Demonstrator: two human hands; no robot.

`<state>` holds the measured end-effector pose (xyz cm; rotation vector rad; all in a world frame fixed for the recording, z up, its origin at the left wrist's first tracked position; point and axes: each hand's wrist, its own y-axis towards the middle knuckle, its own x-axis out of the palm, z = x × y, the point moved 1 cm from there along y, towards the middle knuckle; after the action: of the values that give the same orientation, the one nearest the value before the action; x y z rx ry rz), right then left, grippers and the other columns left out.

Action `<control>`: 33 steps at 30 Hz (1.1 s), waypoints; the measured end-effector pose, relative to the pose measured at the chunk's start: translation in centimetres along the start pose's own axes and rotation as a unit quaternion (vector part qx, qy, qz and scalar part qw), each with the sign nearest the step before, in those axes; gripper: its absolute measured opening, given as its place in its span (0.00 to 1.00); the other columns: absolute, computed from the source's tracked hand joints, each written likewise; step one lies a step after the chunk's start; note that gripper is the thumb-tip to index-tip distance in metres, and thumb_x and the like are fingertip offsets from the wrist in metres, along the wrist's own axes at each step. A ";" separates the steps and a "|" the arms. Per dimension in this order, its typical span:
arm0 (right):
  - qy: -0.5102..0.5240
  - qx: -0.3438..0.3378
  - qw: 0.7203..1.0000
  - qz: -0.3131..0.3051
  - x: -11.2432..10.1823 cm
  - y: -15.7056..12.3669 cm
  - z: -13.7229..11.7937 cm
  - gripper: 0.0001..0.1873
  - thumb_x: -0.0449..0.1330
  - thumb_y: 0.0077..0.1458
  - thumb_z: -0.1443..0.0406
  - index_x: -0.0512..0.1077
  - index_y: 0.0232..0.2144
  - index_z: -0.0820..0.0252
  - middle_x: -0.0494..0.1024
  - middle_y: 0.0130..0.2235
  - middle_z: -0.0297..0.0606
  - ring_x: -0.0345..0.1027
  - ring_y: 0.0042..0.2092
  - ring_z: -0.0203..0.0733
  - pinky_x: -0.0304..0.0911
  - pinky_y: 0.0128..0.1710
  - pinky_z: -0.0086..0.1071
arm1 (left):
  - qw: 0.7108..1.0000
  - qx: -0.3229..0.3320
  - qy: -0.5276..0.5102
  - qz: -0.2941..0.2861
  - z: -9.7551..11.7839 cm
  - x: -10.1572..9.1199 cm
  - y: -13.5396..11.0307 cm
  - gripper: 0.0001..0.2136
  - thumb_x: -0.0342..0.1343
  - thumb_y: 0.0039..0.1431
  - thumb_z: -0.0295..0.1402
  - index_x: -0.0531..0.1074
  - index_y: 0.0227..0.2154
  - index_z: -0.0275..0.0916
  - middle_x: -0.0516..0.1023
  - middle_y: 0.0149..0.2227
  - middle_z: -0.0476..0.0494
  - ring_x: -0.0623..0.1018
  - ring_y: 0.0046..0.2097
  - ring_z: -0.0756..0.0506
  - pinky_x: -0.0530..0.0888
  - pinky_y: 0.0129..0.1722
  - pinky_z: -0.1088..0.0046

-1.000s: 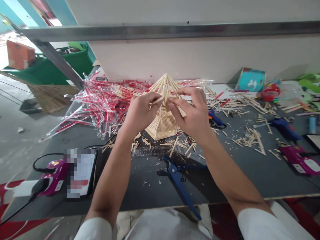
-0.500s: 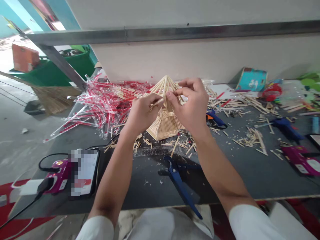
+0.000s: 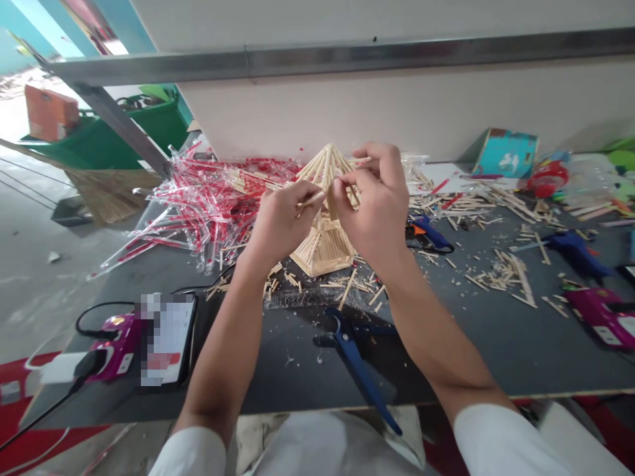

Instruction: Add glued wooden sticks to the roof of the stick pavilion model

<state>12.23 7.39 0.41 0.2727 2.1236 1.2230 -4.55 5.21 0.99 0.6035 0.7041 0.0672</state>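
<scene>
A pyramid-shaped model of thin wooden sticks stands on the bench, with a ribbed lower part (image 3: 322,250) and an open, pointed upper frame (image 3: 325,165). My left hand (image 3: 280,221) pinches a short wooden stick (image 3: 311,203) against the frame's front. My right hand (image 3: 372,195) is raised at the frame's right side, its fingertips pinching the sticks there. The hands hide much of the frame's middle.
Red-and-white plastic-wrapped stick bundles (image 3: 198,208) lie behind the model. Blue-handled cutters (image 3: 352,350), a ruler (image 3: 307,299), blue glue guns (image 3: 575,252), and magenta power units (image 3: 116,344) sit on the dark bench among wood scraps (image 3: 506,277).
My right hand has moved up and inward, from the frame's lower right side to nearer its upper part. My left hand stays nearly in place, and the view has shifted slightly.
</scene>
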 end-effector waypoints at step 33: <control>0.020 -0.057 0.997 -0.046 -1.3 0.5 2.1 0.09 0.58 0.68 0.62 0.77 0.46 0.50 0.73 0.48 0.41 0.71 0.51 0.47 0.69 0.53 0.47 | 1.000 -0.005 0.006 -0.007 -0.1 -0.2 0.0 0.07 0.56 0.65 0.31 0.79 0.35 0.39 0.77 0.26 0.50 0.69 0.27 0.52 0.66 0.31 0.72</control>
<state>14.52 8.48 0.68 0.0998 2.0668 1.2981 -4.72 5.24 1.04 0.5886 0.7202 0.0611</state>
